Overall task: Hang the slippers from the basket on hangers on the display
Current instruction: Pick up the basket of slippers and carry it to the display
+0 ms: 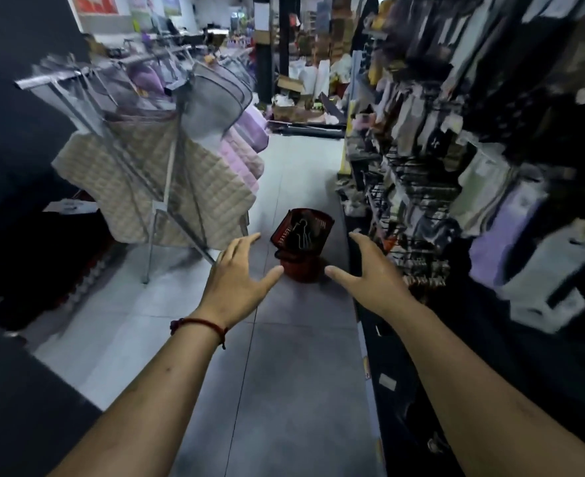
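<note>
A: Where is the basket [281, 232]?

B: On the smooth grey floor tiles [284, 373] close beside the display [421, 201]. It is red slatted plastic, tilted, with a thin metal hanger [303, 234] inside. I can't make out any slippers.

A: And the hands?

B: The left hand [237, 273] and right hand [370, 270] reach forward with fingers straight and spread, holding nothing. The basket shows between them, untouched.

A: Around them?

B: Blurred goods on black wire hooks to the right, and quilted beige vests [146, 187] on a metal rack to the left. There's a red cord bracelet [198, 323] on the left wrist.
</note>
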